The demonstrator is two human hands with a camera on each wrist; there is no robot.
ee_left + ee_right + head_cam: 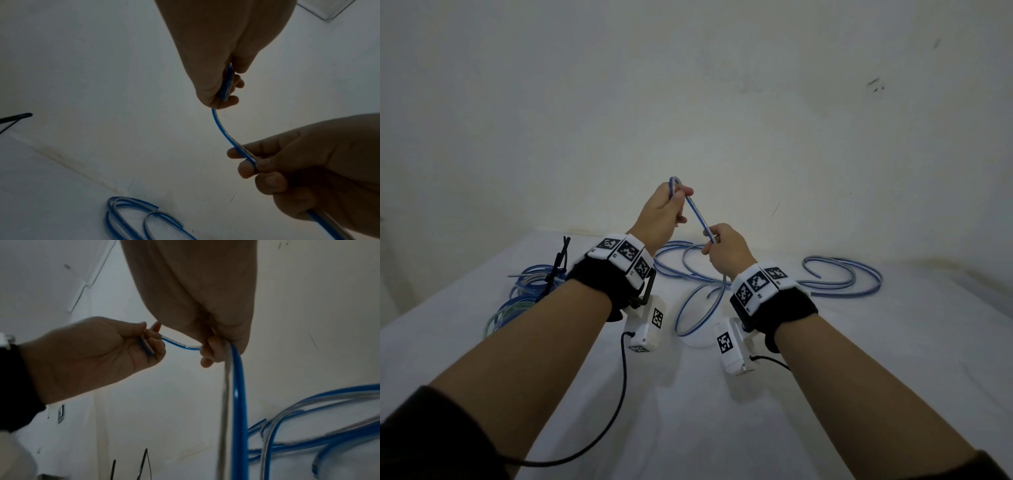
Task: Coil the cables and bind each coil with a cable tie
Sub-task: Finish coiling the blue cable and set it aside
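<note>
A blue-and-clear flat cable (698,213) runs taut between my two raised hands. My left hand (674,202) pinches its bent-over end at the top, seen close in the left wrist view, where the left hand (226,91) has its fingers curled around the cable (221,128). Lower and to the right, my right hand (717,242) grips the same cable; the right wrist view has the right hand (210,352) with the cable (236,402) hanging down from it. The rest of the cable (842,278) lies in loose loops on the white table (859,359).
At the table's left lie coiled blue cables (530,291) with black cable ties (558,267) on them. A pale wall (722,102) stands close behind the table. Black leads hang from both wrist cameras.
</note>
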